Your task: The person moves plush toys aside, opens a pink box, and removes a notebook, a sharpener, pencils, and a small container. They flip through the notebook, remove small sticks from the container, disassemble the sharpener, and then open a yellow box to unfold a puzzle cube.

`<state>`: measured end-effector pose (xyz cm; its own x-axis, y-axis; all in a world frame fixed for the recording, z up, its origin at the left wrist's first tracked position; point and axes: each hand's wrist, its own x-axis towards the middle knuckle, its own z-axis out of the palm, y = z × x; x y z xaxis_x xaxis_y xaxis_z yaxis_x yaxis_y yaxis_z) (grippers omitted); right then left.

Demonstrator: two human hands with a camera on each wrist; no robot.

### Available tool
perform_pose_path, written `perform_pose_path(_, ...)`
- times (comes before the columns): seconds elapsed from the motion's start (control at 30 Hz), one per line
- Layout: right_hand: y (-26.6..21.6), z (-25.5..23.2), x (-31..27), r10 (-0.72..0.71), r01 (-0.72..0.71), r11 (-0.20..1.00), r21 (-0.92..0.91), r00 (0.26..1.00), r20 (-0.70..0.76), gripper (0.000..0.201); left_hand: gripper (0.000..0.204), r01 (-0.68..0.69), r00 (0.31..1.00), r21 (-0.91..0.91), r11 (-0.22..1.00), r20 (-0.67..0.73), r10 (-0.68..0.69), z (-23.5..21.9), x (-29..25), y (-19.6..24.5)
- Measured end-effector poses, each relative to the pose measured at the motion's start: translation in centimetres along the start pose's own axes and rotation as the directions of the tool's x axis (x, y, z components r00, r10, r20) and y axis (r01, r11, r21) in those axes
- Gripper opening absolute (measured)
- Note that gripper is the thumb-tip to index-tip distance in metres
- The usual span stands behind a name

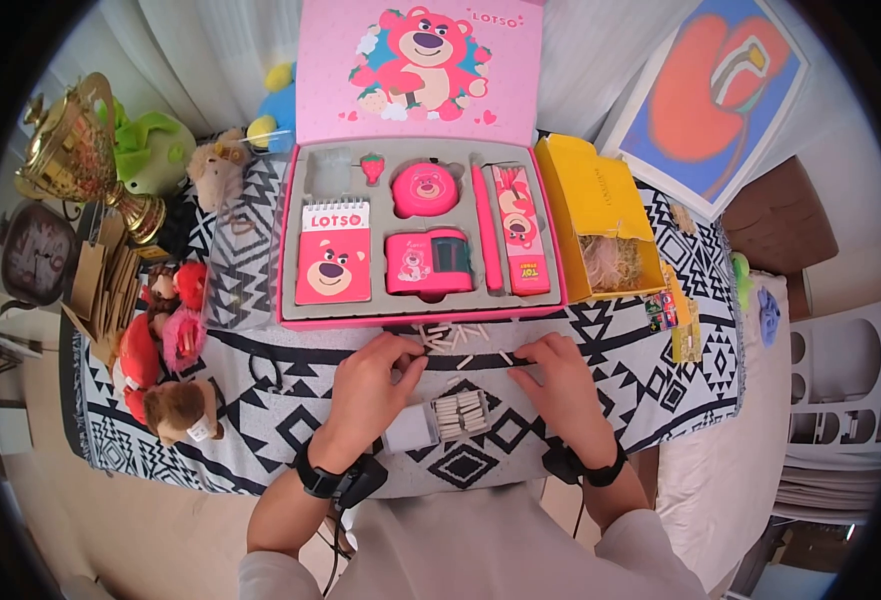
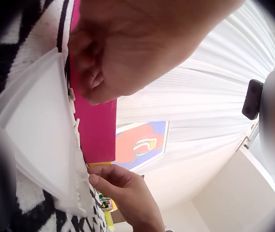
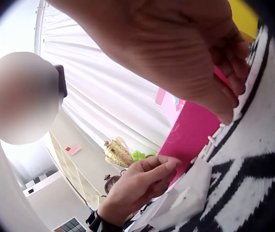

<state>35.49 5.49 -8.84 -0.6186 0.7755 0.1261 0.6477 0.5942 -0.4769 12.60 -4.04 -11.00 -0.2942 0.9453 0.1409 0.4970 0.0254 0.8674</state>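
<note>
Short off-white sticks (image 1: 450, 337) lie loosely on the patterned cloth, just in front of the pink gift box (image 1: 415, 322). At their left edge is my left hand (image 1: 375, 385), fingers curled, thumb and index tips close together; I cannot tell whether a stick is between them. On the other side my right hand (image 1: 560, 385) reaches down, thumb and index spread, index tip beside a single stick (image 1: 506, 357). Between the hands stands a small clear plastic box (image 1: 462, 414) with rows of such sticks; its translucent lid (image 1: 410, 428) lies leftward.
The gift box holds a notepad (image 1: 334, 255), a pink sharpener (image 1: 428, 262) and a pencil box (image 1: 518, 230). Right of it stands a yellow box (image 1: 600, 210). Plush toys (image 1: 180, 408) and a gold trophy (image 1: 80, 150) are at the left.
</note>
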Motion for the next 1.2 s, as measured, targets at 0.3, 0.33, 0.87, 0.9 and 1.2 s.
perform_pose_path(0.3,-0.2,0.2,0.4,-0.11,0.09,0.986,0.143,0.984,0.141,0.01,0.025,-0.013,0.999,0.063,0.998,0.042,0.01,-0.1,0.2,-0.7)
perform_pose_path(0.33,-0.7,-0.2,0.1,-0.11,0.089,0.986,0.144,0.984,0.142,0.01,0.026,-0.014,0.999,0.091,0.996,0.032,0.011,-0.2,0.3,-0.8)
perform_pose_path(0.87,-2.5,-0.4,-1.4,-0.38,0.328,0.922,0.205,0.869,0.318,0.008,0.028,0.01,0.996,0.171,0.985,0.08,-0.024,-0.1,0.4,-0.8)
perform_pose_path(0.9,-2.6,-0.4,-1.4,-0.381,0.329,0.922,0.205,0.865,0.325,0.007,0.028,0.011,0.997,0.172,0.985,0.079,-0.025,-0.1,0.4,-0.9)
perform_pose_path(1.2,-2.3,-0.1,-0.3,-0.37,0.306,0.917,0.255,0.89,0.265,0.012,0.021,-0.001,0.999,0.207,0.978,0.036,-0.007,0.6,0.2,-1.3)
